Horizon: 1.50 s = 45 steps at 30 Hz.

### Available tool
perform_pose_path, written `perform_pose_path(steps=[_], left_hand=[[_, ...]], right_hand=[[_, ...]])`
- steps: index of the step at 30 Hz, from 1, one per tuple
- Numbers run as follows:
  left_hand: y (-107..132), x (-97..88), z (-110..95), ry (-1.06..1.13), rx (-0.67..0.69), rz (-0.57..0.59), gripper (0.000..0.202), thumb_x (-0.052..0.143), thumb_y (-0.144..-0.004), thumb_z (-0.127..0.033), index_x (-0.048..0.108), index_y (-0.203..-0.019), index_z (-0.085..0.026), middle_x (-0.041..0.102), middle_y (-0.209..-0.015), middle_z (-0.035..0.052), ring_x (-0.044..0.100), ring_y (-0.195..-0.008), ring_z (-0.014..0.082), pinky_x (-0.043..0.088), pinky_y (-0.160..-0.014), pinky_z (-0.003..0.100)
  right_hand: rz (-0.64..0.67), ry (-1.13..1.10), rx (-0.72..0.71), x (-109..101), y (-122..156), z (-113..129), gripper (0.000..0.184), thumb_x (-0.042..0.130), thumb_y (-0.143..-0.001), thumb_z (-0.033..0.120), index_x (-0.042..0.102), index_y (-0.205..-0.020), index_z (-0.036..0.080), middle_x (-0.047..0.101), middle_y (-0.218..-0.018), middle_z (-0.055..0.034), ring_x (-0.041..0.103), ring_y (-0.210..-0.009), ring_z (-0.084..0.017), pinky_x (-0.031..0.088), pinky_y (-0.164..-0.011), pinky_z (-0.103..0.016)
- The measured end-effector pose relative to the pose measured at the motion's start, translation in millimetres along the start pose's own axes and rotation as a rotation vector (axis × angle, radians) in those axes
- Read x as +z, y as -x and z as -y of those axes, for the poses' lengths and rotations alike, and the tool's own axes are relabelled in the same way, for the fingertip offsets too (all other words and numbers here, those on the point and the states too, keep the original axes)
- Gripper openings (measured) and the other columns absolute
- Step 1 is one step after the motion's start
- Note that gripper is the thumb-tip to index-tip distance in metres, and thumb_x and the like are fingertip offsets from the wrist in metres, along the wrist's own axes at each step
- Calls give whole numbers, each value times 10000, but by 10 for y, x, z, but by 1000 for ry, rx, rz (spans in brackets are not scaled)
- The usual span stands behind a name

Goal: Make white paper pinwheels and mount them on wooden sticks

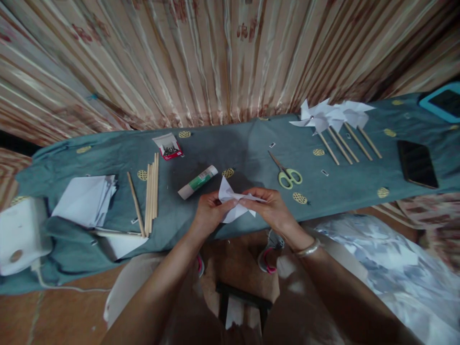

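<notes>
Between my two hands is a white paper pinwheel [232, 214], its blades folded in toward the middle. My left hand [212, 211] pinches its left side, thumb on the centre. From the right, my right hand [269, 206] grips the paper with its thumb close to the other thumb. The fingers behind the paper are partly hidden. Just beyond my left hand lies a glue stick [197, 182] with a green label. Scissors [285, 173] with green handles rest past my right hand, blades pointing away.
Several finished pinwheels on sticks [332, 120] lie at the back right, near a dark phone [417, 164]. Leftward are wooden sticks [152, 191], an open red box of pins [168, 147], stacked white paper [84, 199] and a white device with a cable [23, 237]. A curtain [215, 57] hangs behind.
</notes>
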<state>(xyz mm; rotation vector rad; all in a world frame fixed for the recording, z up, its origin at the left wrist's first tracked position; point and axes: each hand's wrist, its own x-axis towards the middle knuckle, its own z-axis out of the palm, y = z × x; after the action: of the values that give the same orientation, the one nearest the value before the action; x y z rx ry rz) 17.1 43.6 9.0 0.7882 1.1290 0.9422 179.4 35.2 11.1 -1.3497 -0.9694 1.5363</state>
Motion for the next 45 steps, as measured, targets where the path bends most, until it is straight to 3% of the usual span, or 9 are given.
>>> perform_pose_path(steps=[15,24,33,36,45], left_hand=[[12,21,-9,20,-14,-26,312,892,-469,-334,752,-671,-142,690,-599,5,562,-519,120,434,-521,237],[-1,-3,21,-26,20,-11,316,880,-529,-330,756,-746,-137,715,-672,14,594,-583,130,455,-590,245],[15,44,10,91,-52,-25,299,894,-453,-286,743,-667,-143,714,-639,6,584,-551,119,451,-561,238],[20,49,3,110,-62,-43,321,903,-430,-275,747,-677,-141,725,-658,10,597,-566,123,465,-581,242],[17,39,11,112,-53,-57,350,900,-466,-281,746,-742,-131,729,-689,17,613,-583,133,469,-607,252]], right_hand=[[13,-75,61,24,22,36,257,861,-566,340,715,-716,191,686,-634,28,564,-557,-105,441,-549,-242],[16,-94,14,12,-1,29,258,866,-558,334,707,-701,189,676,-630,38,571,-572,-102,456,-563,-235],[59,-101,54,29,2,7,299,875,-555,436,720,-662,204,710,-663,1,597,-564,-138,487,-537,-269],[59,-134,14,34,-6,-14,326,883,-550,429,733,-745,216,737,-740,-6,631,-614,-157,524,-589,-292],[74,-136,19,36,8,-14,366,890,-541,449,702,-758,222,713,-717,7,626,-638,-159,520,-618,-297]])
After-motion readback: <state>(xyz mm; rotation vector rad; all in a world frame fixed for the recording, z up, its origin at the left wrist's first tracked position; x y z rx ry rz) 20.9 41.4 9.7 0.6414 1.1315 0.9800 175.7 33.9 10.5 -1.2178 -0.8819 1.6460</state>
